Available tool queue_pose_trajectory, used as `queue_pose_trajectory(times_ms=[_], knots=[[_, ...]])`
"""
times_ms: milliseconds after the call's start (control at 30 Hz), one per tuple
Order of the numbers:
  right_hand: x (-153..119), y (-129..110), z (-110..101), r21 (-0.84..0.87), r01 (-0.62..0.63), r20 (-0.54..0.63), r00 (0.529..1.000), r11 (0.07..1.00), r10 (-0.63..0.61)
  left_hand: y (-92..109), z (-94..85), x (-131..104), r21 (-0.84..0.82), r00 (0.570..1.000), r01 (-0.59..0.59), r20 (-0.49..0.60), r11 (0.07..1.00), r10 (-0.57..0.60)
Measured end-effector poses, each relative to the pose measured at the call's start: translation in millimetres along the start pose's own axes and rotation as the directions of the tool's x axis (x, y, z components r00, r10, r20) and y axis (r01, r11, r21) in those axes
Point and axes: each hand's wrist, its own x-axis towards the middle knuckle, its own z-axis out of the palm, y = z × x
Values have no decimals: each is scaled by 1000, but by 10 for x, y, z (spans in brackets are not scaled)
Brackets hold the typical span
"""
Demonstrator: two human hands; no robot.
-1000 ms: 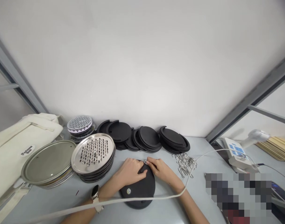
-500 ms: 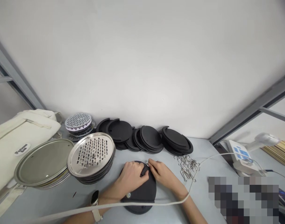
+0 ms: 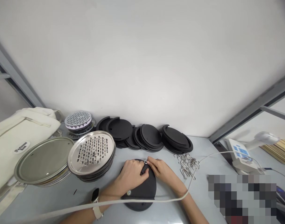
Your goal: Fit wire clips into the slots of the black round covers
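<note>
A round black disc [image 3: 142,194] lies on the grey table in front of me. My left hand [image 3: 132,175] is closed on its upper left part, thumb pointing right. At the disc's top edge, my right hand [image 3: 158,168] pinches a small metal hook [image 3: 145,162]. The hook's far end is hidden by the fingers. Several similar metal hooks [image 3: 187,165] lie in a loose pile to the right. Behind the hands, stacks of black discs [image 3: 151,137] rest along the wall.
Perforated metal plates [image 3: 92,153] and a stack topped by an olive tray [image 3: 45,160] stand at the left, beside a cream bag [image 3: 7,143]. A white cable [image 3: 123,202] crosses over my forearms. A white device [image 3: 242,154] stands at the right.
The hook and my right fingers have shifted slightly left, closer to my left hand. The left hand keeps its hold on the black disc.
</note>
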Motion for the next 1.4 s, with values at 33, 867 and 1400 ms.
queue_pose_trajectory(times_ms=[33, 867, 1400], knots=[[0, 0, 1, 1, -1, -2, 1000, 1000, 1, 5, -6, -1, -1, 1000, 2, -2, 1000, -2], [0, -32, -58, -4, 13, 25, 1000, 1000, -13, 20, 36, -5, 17, 997, 61, -38, 998, -61], [-21, -59, -90, 65, -26, 59, 998, 998, 22, 30, 46, 20, 14, 992, 127, -26, 992, -126]])
